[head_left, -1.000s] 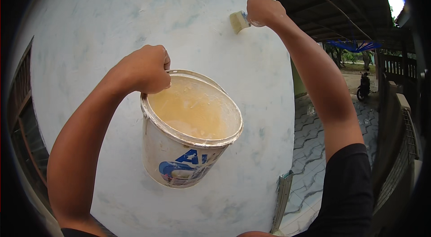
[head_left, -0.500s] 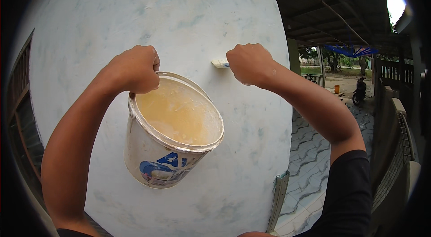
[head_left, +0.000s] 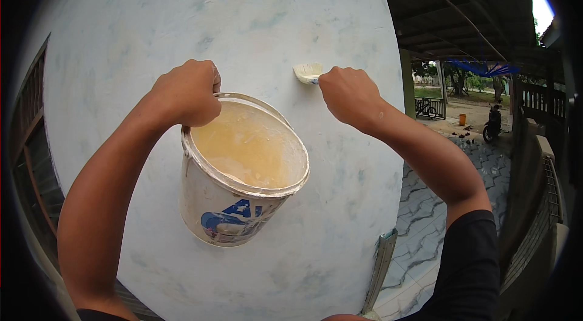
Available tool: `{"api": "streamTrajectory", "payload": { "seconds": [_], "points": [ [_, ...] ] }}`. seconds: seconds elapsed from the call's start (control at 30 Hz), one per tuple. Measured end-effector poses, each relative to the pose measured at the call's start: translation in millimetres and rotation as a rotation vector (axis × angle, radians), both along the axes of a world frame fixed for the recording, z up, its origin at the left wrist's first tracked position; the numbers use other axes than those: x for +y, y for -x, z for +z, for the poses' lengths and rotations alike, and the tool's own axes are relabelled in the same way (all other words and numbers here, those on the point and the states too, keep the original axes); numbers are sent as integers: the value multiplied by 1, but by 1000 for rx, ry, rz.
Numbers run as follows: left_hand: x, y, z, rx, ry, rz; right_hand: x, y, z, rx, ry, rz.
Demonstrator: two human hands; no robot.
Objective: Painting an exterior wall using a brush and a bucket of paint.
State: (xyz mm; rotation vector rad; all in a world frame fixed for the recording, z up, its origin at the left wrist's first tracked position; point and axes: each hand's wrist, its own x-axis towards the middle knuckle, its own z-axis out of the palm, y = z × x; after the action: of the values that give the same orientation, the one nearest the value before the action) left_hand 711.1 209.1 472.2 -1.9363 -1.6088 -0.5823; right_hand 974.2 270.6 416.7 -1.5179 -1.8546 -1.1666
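Note:
My left hand [head_left: 187, 93] is closed on the rim and handle side of a white paint bucket [head_left: 209, 199] with blue print. The bucket hangs tilted toward me, and pale yellowish liquid [head_left: 243, 151] shows inside it. Dried paint crusts its rim. Right of the bucket and a little higher, my right hand [head_left: 350, 95] grips a paintbrush [head_left: 308, 72]. Its pale, paint-coated bristles point left, at the wall; whether they touch it I cannot tell. The handle is mostly hidden in my fist. Before me stands a white wall [head_left: 255, 23] with patchy blue-grey smudges.
A metal channel strip [head_left: 381, 266] stands at the wall's lower right edge. Beyond lies a patterned tile floor [head_left: 419, 230] under a dark roof, with a motorbike [head_left: 493, 123] and an orange bucket [head_left: 462, 119] farther off. A low wall with mesh [head_left: 540, 199] runs along the right.
The brush has turned so its bristles now show broader and tilt upward. My right hand sits slightly lower and farther right in view. The bucket appears a little higher and farther right.

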Motion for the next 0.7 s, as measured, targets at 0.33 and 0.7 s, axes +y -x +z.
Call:
{"api": "streamTrajectory", "payload": {
  "seconds": [0.33,0.7],
  "points": [
    [14,-11,-11,-26,-114,-65,24,-31,89,159,-398,-65],
    [-12,6,-47,-151,-205,-86,-43,15,-33,109,123,80]
  ]
}}
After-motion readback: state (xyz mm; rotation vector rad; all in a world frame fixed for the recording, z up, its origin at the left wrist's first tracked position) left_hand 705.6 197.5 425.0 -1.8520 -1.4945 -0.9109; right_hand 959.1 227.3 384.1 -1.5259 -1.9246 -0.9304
